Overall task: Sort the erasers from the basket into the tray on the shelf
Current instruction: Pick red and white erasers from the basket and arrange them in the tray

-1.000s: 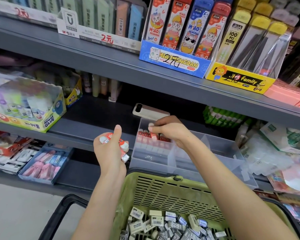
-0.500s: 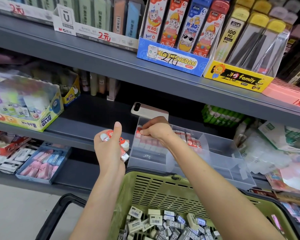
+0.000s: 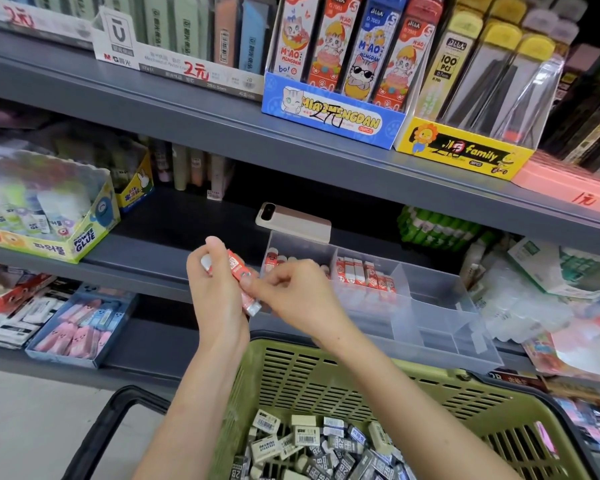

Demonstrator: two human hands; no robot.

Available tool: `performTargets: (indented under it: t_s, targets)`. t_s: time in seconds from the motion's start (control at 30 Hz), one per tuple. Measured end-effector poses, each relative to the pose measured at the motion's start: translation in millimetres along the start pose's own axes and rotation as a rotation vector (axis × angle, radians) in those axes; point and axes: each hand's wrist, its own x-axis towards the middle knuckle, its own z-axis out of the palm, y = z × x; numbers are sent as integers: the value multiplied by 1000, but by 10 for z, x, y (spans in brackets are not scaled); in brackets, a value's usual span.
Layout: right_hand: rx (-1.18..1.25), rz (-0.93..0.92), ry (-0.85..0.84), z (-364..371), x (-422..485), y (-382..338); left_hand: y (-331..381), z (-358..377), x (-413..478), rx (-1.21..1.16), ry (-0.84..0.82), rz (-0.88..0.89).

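**Both hands on the red erasers, beside the tray**

The left hand [image 3: 215, 296] grips a small bundle of red erasers [image 3: 237, 269], thumb upward; the right hand [image 3: 298, 296] pinches the bundle's lower end with curled fingers; both hands hover above the green basket [image 3: 326, 379], just left of the clear tray [image 3: 440, 327] on the shelf [image 3: 153, 268]; red-wrapped rows [image 3: 364, 277] stand in the tray's left compartments; grey and white erasers [image 3: 326, 448] lie in the basket.
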Motion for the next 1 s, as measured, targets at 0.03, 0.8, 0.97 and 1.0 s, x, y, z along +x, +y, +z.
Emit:
performTargets:
  t_s: [0.03, 0.8, 0.97, 1.0]
  targets:
    - [113, 25, 7, 2, -13, 11, -2, -1, -6, 4, 1, 17]
    - [-243, 177, 149, -153, 826, 419, 80, -20, 31, -430, -74, -305]
    - [-57, -119, 216, -99, 284, 180, 116, -18, 24, -468, -20, -291]
    - [-51, -136, 163, -65, 147, 137, 123, -22, 27, -469, -15, -295]
